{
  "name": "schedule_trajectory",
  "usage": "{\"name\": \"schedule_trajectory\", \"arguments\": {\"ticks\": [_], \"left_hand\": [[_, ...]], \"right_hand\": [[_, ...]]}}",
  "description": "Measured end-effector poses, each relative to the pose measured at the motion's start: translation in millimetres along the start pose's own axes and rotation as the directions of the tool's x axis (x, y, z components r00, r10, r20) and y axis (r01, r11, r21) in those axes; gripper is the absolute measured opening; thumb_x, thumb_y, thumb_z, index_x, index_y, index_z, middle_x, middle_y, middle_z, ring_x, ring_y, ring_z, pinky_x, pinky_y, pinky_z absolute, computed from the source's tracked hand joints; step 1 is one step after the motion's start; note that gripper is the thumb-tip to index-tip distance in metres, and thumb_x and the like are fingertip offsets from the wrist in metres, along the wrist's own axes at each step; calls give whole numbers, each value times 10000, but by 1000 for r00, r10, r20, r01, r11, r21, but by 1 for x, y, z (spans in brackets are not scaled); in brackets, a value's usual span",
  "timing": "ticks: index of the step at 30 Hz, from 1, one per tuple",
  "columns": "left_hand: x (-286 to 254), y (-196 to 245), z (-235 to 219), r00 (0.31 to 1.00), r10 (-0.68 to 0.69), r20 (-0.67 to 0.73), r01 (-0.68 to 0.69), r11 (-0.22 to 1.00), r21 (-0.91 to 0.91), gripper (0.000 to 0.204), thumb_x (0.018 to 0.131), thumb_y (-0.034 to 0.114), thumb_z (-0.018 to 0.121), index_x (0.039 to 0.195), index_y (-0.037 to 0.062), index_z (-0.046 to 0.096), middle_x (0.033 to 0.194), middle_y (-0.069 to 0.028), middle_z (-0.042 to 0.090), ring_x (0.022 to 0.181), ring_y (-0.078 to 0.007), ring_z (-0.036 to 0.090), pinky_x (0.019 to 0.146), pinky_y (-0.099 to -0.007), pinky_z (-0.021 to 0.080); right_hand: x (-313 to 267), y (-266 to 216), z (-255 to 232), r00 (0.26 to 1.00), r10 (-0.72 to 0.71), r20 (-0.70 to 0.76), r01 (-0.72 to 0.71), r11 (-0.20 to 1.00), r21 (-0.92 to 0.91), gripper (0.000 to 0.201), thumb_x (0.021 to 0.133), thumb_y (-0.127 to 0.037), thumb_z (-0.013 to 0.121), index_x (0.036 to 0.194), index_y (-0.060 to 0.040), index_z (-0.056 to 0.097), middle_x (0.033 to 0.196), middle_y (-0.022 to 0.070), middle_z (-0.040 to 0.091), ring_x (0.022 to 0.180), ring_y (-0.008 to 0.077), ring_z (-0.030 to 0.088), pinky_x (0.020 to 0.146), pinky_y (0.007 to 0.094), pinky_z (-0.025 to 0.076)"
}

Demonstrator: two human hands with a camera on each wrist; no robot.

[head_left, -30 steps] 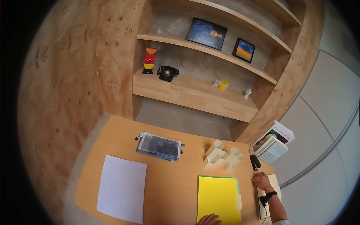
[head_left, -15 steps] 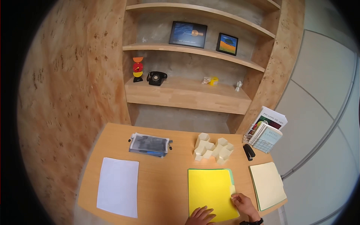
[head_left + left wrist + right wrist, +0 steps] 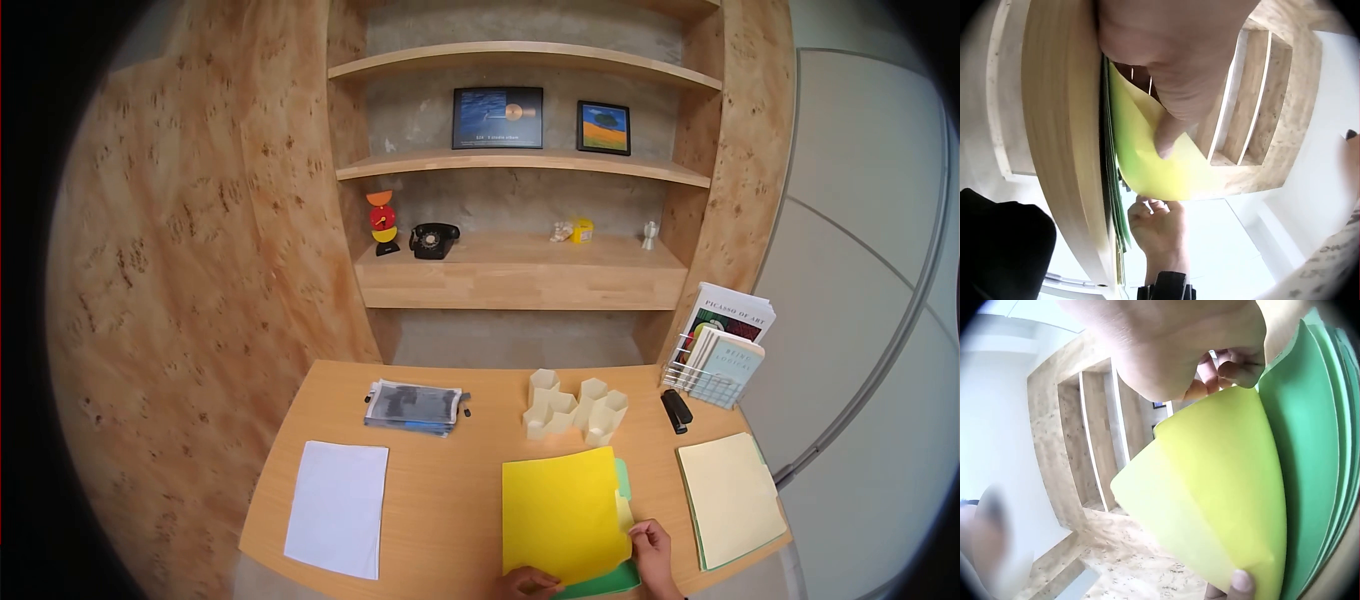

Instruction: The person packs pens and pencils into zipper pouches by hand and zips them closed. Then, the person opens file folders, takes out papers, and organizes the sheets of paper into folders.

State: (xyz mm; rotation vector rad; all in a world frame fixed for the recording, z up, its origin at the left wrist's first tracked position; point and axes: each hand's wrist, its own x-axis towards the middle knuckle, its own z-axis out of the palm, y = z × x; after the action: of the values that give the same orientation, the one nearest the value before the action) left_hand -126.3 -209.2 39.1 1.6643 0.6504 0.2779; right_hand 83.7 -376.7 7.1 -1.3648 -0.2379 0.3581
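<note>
A yellow file folder (image 3: 560, 510) is raised and bowed above a green folder (image 3: 610, 578), whose stacked sheets fan out in the right wrist view. My left hand (image 3: 530, 583) pinches the yellow folder at its lower edge. In the left wrist view, the thumb (image 3: 1166, 140) of that hand lies over the folder's face. By the tabbed right side, my right hand (image 3: 652, 555) pinches the edge with curled fingers. The pale tab sticks out just above those fingers. To the right lies a stack of cream folders (image 3: 732, 500) with green edges beneath.
White paper (image 3: 337, 510) lies at the left of the desk. Mesh zip pouches (image 3: 412, 405) and cream hexagonal holders (image 3: 550, 408) stand along the back. A black stapler (image 3: 677, 410) sits before a wire rack (image 3: 672, 375) of books. Behind are wooden shelves (image 3: 520, 287).
My right hand has come from the cream folders to the yellow folder's right edge. The left hand, earlier flat on it, now pinches it, and the folder has lifted off the green one.
</note>
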Motion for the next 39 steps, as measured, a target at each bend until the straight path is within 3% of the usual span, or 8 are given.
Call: {"name": "schedule_trajectory", "arguments": {"ticks": [5, 8, 12, 19, 21, 23, 29, 39], "left_hand": [[17, -55, 2, 954, 200, -224, -259, 924, -280, 155, 924, 104, 772, 999, 97, 636, 882, 43, 545, 788, -73, 483, 683, -266, 443], [20, -63, 6, 960, 163, -229, -236, 908, -345, 218, 953, 95, 742, 1069, 89, 557, 901, 53, 468, 814, -80, 451, 707, -251, 427], [11, -50, 7, 956, 197, -218, -273, 869, -412, 285, 1004, 111, 674, 1250, 53, 544, 1055, 2, 567, 959, -116, 524, 832, -289, 470], [-5, -93, -27, 820, -325, -471, -224, 574, -787, 494, 978, 190, 715, 1409, 17, 549, 1385, -93, 611, 1273, -259, 554, 1074, -413, 442], [-13, -64, -41, 756, 47, -653, -486, 709, -512, 431, 978, 233, 693, 1340, 24, 585, 1405, -139, 580, 1353, -314, 539, 1099, -482, 469], [-42, -68, -67, 836, -213, -506, -97, 850, -518, 387, 1026, 177, 617, 1328, -53, 542, 1306, -160, 627, 1236, -297, 638, 991, -427, 565], [-75, -35, -112, 876, -359, -323, 192, 873, -448, 281, 1084, 142, 518, 1091, -93, 671, 974, -180, 754, 862, -243, 762, 792, -355, 632], [-15, 7, -53, 921, 387, -53, -282, 753, 595, 558, 795, 220, 840, 1318, 125, 673, 1401, -140, 611, 1307, -353, 556, 1101, -538, 421]], "right_hand": [[-13, -25, 2, 937, 89, 338, 161, 748, -644, 81, 943, -26, 653, 1004, -45, 703, 795, 33, 662, 676, 110, 589, 621, 279, 487], [-18, -38, 17, 876, -55, 478, 388, 671, -632, 185, 1002, -145, 624, 1120, -31, 710, 1126, 249, 709, 1050, 372, 695, 939, 440, 542], [-30, -38, 39, 833, -81, 548, 431, 716, -549, 170, 1004, -100, 588, 1094, -18, 707, 1092, 223, 717, 1028, 405, 676, 926, 446, 541], [-33, -17, 41, 812, -27, 583, 432, 698, -571, 181, 987, -110, 623, 1131, -49, 714, 1170, 205, 717, 1135, 394, 649, 992, 447, 514], [-34, -6, 38, 801, -147, 580, 522, 647, -556, 138, 931, -18, 647, 1058, -57, 685, 847, 109, 669, 756, 287, 611, 720, 383, 517], [-35, -1, 35, 796, -224, 562, 543, 675, -500, 214, 876, -3, 672, 1080, -66, 692, 891, 163, 659, 867, 381, 617, 801, 425, 523], [-41, -42, 33, 826, -155, 542, 513, 604, -610, 340, 842, 10, 685, 1171, -78, 693, 1220, 140, 641, 1091, 370, 606, 944, 471, 513], [-49, -52, 65, 699, -30, 714, 654, 430, -622, 625, 813, -213, 814, 1393, -112, 603, 1501, 144, 505, 1458, 393, 404, 1225, 557, 289]]}}
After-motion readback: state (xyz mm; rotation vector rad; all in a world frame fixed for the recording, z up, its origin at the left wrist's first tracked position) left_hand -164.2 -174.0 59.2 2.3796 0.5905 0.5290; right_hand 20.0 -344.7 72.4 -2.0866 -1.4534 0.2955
